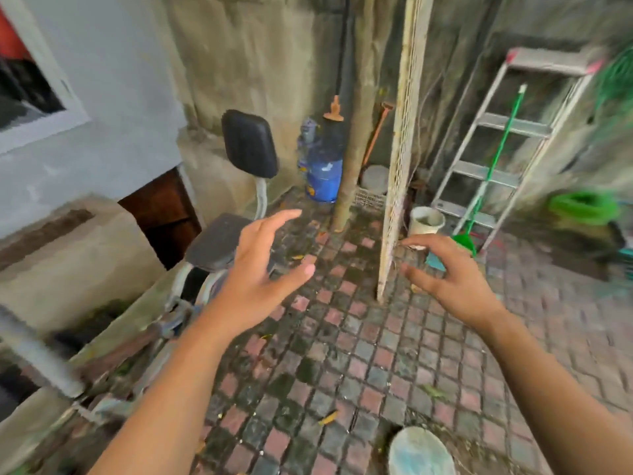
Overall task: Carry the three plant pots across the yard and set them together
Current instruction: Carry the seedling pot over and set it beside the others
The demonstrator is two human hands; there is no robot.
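- Left hand [260,269] fingers [281,217]: spread wide, nearly straight, thumb out to the side. They hold nothing and touch nothing.
- Right hand [459,286] fingers [428,241]: apart and loosely curved like a claw, thumb below them. Nothing sits in the gap between thumb and fingers.
- Both hands are held out in front, palms turned inward toward each other, well apart, over the paved floor [342,354].
- White pot [426,221]: upright on the floor beyond the right hand, at the foot of the stepladder [496,149], just right of the leaning mesh frame [400,166]. The right fingertips show just under it in view; no grip on it.
- Round pale thing [421,452] on the floor at the bottom edge, under the right forearm. Can't tell if it is a pot.
- Green broom [504,138] leans on the stepladder.
- Blue water jug [323,176] stands in the wall corner, left of the mesh frame.
- Black padded seat [250,145] is behind the left hand.
- Green hose coil [585,207] at far right, blurred.
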